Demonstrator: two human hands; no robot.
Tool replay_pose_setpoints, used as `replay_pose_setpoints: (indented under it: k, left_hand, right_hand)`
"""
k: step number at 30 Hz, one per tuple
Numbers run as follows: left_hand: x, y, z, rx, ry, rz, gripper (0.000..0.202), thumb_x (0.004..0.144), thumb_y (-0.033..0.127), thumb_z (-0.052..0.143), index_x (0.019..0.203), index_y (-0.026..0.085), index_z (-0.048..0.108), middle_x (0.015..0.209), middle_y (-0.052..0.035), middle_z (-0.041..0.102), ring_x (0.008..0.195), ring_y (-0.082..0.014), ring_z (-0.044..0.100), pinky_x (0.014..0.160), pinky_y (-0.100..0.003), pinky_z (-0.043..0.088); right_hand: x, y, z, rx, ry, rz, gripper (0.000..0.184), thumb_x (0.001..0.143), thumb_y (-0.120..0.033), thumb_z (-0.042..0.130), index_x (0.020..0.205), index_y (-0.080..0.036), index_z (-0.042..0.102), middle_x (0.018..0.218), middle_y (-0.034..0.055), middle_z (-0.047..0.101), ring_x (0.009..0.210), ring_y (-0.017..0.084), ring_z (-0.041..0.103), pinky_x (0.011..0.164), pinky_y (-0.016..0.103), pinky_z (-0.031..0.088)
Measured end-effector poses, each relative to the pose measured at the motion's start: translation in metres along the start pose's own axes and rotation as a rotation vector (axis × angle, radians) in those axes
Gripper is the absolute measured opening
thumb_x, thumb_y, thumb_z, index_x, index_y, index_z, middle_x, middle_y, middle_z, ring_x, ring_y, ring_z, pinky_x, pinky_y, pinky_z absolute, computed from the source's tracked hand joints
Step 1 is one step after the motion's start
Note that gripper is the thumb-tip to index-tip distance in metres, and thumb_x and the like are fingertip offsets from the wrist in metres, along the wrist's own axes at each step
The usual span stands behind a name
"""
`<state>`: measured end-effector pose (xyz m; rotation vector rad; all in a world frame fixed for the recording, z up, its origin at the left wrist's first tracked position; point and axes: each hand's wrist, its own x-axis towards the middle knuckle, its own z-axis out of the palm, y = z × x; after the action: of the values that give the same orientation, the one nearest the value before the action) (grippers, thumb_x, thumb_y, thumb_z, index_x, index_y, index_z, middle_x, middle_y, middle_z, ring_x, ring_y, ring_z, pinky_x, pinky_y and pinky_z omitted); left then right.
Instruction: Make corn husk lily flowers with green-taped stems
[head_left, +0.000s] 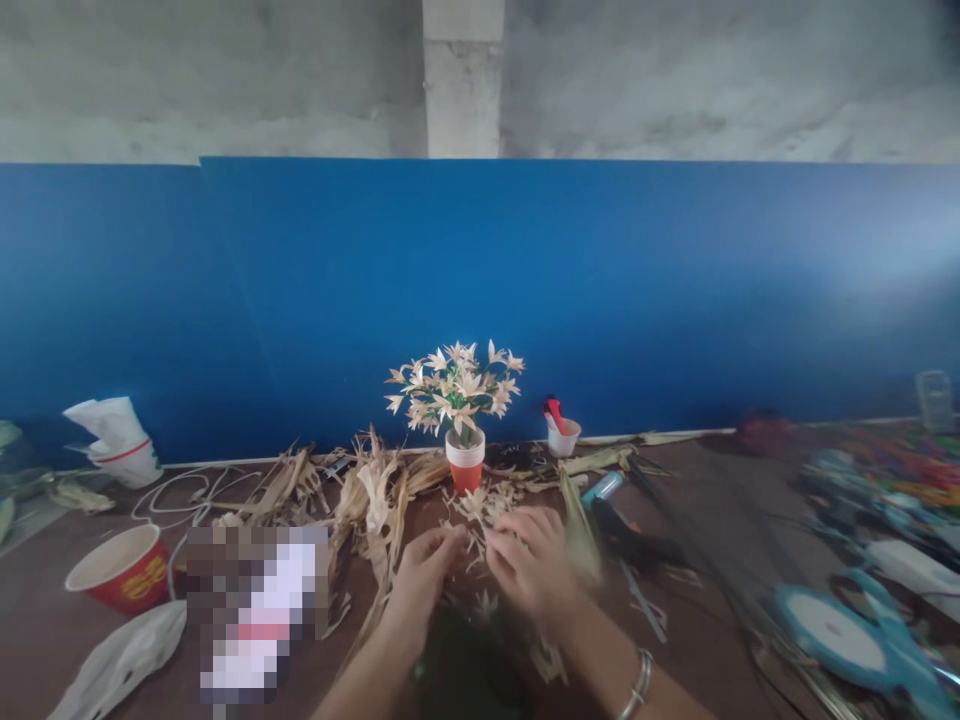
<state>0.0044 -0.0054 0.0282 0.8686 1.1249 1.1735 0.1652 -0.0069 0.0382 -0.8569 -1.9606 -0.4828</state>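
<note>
My left hand is closed, thumb and fingertips pressed together over the table; what they pinch is too small to make out. Facing it, my right hand has its fingers curled in, with a speck of green showing among them. Between and just beyond my fingertips is a pale husk flower among cut husk scraps; I cannot tell whether either hand touches it. Behind stands a red and white paper cup holding a bouquet of cream husk flowers on green stems.
Dry corn husks lie heaped left of the cup. A red paper bucket and white cable sit further left. To the right are a small white cup, a dark glue-gun-like tool and a blue ribbon roll. A blue partition stands behind.
</note>
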Motion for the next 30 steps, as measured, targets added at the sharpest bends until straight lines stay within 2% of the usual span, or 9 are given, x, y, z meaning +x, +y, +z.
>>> replay_pose_setpoints:
  k: [2, 5, 9, 11, 15, 19, 22, 26, 30]
  left_hand:
    - [-0.010, 0.007, 0.008, -0.177, -0.055, -0.094, 0.031, 0.060, 0.042, 0.075, 0.072, 0.014, 0.069, 0.058, -0.0021, 0.064, 0.049, -0.0110, 0.055, 0.044, -0.019, 0.038]
    - [-0.017, 0.014, 0.015, -0.340, -0.068, -0.136, 0.029, 0.055, 0.030, 0.080, 0.076, 0.013, 0.070, 0.067, -0.0038, 0.067, 0.060, -0.0128, 0.061, 0.052, -0.020, 0.045]
    - [-0.012, 0.012, 0.015, -0.382, -0.052, -0.122, 0.026, 0.055, 0.026, 0.081, 0.073, 0.013, 0.068, 0.064, -0.0013, 0.066, 0.056, -0.0088, 0.058, 0.052, -0.016, 0.045]
    - [-0.009, 0.008, 0.013, -0.344, -0.017, -0.090, 0.025, 0.057, 0.029, 0.080, 0.070, 0.013, 0.066, 0.064, -0.0009, 0.066, 0.049, -0.0053, 0.052, 0.042, -0.013, 0.038]
    - [-0.006, 0.004, 0.012, -0.279, -0.018, -0.058, 0.027, 0.057, 0.034, 0.078, 0.065, 0.013, 0.062, 0.066, -0.0011, 0.065, 0.037, -0.0002, 0.037, 0.029, -0.010, 0.015]
    - [-0.006, 0.004, 0.017, -0.296, -0.041, -0.077, 0.030, 0.054, 0.034, 0.079, 0.067, 0.014, 0.062, 0.061, 0.0004, 0.063, 0.035, 0.0001, 0.035, 0.028, -0.010, 0.014]
    - [-0.005, 0.005, 0.019, -0.330, -0.070, -0.089, 0.027, 0.057, 0.029, 0.080, 0.073, 0.013, 0.065, 0.062, -0.0006, 0.063, 0.038, -0.0004, 0.041, 0.030, -0.008, 0.023]
    - [-0.002, 0.010, 0.012, -0.369, -0.046, -0.066, 0.020, 0.059, 0.016, 0.079, 0.076, 0.010, 0.069, 0.066, -0.0047, 0.066, 0.053, -0.0048, 0.057, 0.046, -0.010, 0.044]
    - [0.001, 0.014, 0.003, -0.327, 0.017, -0.022, 0.017, 0.062, 0.018, 0.078, 0.075, 0.011, 0.068, 0.071, -0.0060, 0.069, 0.055, -0.0068, 0.061, 0.047, -0.011, 0.047]
  right_hand:
    - [-0.003, -0.001, 0.003, 0.003, -0.013, -0.043, 0.013, 0.083, -0.016, 0.051, 0.089, -0.022, 0.061, 0.077, 0.0019, 0.065, 0.078, 0.016, 0.056, 0.075, 0.033, 0.034]
    - [-0.008, -0.003, 0.007, 0.005, -0.060, -0.060, 0.019, 0.085, -0.017, 0.045, 0.093, -0.023, 0.061, 0.081, 0.0027, 0.064, 0.080, 0.016, 0.054, 0.077, 0.033, 0.033]
    - [-0.013, 0.002, 0.001, 0.001, -0.195, 0.017, 0.023, 0.084, -0.018, 0.045, 0.101, -0.023, 0.060, 0.093, 0.0051, 0.063, 0.088, 0.020, 0.052, 0.079, 0.034, 0.033]
    - [-0.014, 0.014, -0.009, -0.041, -0.285, 0.159, 0.023, 0.082, -0.016, 0.045, 0.098, -0.022, 0.061, 0.094, 0.0057, 0.062, 0.091, 0.021, 0.051, 0.080, 0.034, 0.033]
    - [-0.021, 0.056, -0.044, -0.288, -0.515, 0.585, 0.025, 0.075, -0.009, 0.046, 0.088, -0.019, 0.064, 0.097, 0.0080, 0.063, 0.093, 0.024, 0.052, 0.078, 0.034, 0.035]
    - [-0.041, 0.090, -0.077, -0.469, -0.838, 0.826, 0.042, 0.070, -0.007, 0.048, 0.110, -0.012, 0.057, 0.105, 0.0167, 0.061, 0.102, 0.033, 0.052, 0.077, 0.039, 0.037]
    - [-0.057, 0.099, -0.086, -0.485, -0.980, 0.855, 0.054, 0.072, -0.006, 0.046, 0.125, -0.015, 0.046, 0.110, 0.0181, 0.059, 0.105, 0.034, 0.052, 0.082, 0.045, 0.035]
    - [-0.064, 0.105, -0.088, -0.502, -0.848, 0.796, 0.045, 0.072, -0.008, 0.047, 0.116, -0.017, 0.054, 0.105, 0.0153, 0.061, 0.102, 0.032, 0.054, 0.083, 0.043, 0.034]
    - [-0.050, 0.108, -0.085, -0.230, -0.417, 0.917, 0.034, 0.073, -0.018, 0.050, 0.106, -0.016, 0.057, 0.098, 0.0130, 0.064, 0.093, 0.028, 0.057, 0.076, 0.036, 0.040]
